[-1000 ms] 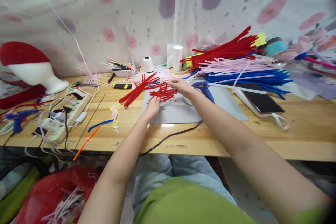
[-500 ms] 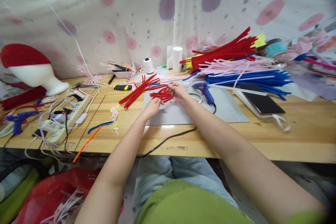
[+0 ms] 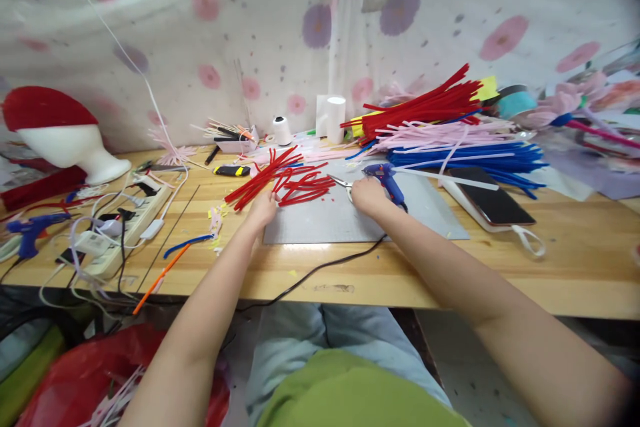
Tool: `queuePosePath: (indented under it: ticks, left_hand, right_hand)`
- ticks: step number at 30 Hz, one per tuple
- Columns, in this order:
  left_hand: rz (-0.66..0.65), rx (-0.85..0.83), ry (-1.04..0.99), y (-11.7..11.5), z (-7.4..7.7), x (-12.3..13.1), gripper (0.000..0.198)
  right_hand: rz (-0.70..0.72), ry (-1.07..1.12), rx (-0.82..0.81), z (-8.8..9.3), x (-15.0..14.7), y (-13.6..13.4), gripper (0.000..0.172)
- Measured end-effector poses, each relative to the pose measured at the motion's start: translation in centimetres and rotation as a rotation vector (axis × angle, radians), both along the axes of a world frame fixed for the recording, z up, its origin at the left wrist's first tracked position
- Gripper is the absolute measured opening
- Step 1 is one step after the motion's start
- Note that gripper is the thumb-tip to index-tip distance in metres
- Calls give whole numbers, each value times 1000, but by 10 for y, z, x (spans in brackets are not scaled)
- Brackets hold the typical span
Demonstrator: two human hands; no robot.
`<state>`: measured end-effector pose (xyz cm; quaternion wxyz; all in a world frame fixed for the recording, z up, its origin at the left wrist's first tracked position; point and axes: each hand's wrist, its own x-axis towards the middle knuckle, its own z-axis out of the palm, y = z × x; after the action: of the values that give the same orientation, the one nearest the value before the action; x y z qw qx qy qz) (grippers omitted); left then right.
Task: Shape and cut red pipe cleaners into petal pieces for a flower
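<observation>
My left hand rests at the left edge of a grey mat, fingers curled on the near ends of a loose bunch of red pipe cleaners. A longer bundle of red pipe cleaners lies just to its left. My right hand is on the mat, closed around the handles of a pair of scissors whose metal blades point left toward the red pieces. A blue glue gun lies right behind that hand.
Piles of red, pink and blue pipe cleaners fill the back right. A phone lies right of the mat. A power strip, cables, another glue gun and a foam head with a red cap sit left. A black cable crosses the front edge.
Both hands let go of the bent red pieces, which now lie on the mat. My left hand moved left to their ends; my right hand moved right onto the scissors.
</observation>
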<state>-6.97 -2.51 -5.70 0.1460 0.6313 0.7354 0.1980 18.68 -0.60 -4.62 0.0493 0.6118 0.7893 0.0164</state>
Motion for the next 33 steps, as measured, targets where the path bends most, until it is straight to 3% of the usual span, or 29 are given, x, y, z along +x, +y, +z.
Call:
queuePosePath:
  ticks: [3,6,9,12,14,16,18,21,24,28,33]
  left_hand:
    - [-4,17,9,1,-5,-2,35]
    - [34,15,13,-1,-8,-6,34]
    - [92,22,8,-5,-6,-6,33]
    - [106,50,-1,-8,-2,-1,33]
    - [110,45,-7,-9,1,4,32]
    - [122,33,-11,-9,2,9,31]
    - [134,27,-14,-6,3,12,31]
    - [153,22,-27,-2,5,16,33]
    - [142,43,-24,1,6,20,34]
    - [88,75,34,-2,4,27,33]
    - [-38,69,84,-11,0,33,30]
  right_hand:
    - [-6,-11,8,-1,-2,2,34]
    - [-89,122,29,2,4,5,35]
    - [-186,402,21,5,9,10,34]
    - [-190,856,-66,6,0,13,29]
    - [-162,1220,-279,4,-13,12,31]
    - [-92,1532,-636,1,-27,10,32]
    - [-18,1699,-979,-1,-38,9,37]
    - [67,1727,-1329,-4,-47,13,50]
    - [83,1689,-1513,-3,-50,20,62]
    - [13,1733,-1532,0,-53,23,69]
    - [9,1847,-1397,7,-54,21,74]
